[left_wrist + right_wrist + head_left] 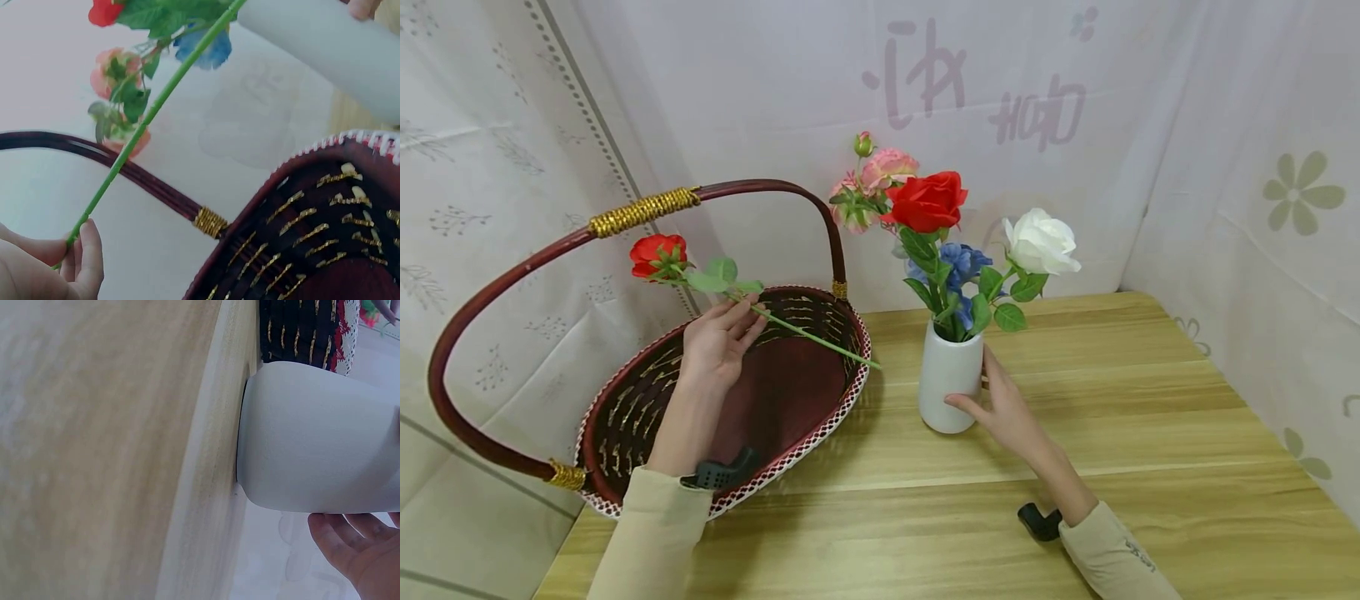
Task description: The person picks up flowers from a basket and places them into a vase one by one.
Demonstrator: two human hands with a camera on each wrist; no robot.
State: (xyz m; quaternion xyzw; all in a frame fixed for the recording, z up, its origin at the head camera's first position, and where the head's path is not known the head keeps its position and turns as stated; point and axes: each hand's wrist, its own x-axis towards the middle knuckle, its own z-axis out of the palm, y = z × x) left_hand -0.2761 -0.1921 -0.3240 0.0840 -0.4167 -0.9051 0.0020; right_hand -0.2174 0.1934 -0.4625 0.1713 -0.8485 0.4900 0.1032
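Over the oval basket, my left hand (718, 342) pinches the green stem (150, 115) of a red rose (657, 254) between thumb and fingers. The bloom points left, and the bare stem end reaches right past the basket rim toward the vase. My right hand (1006, 410) holds the white vase (943, 387) from its right side, thumb in front and fingers behind. The vase stands upright on the table. In it are another red rose (928, 202), a white rose (1041, 242), a blue flower (961, 265) and pink flowers (889, 167) leaning left.
The dark red woven basket (859, 333), with a white-laced rim, occupies the table's left side. Its tall arched handle (760, 187), wrapped in gold, rises behind my left hand. Patterned white cloth (760, 92) hangs behind the wooden table (1090, 375) and at both sides.
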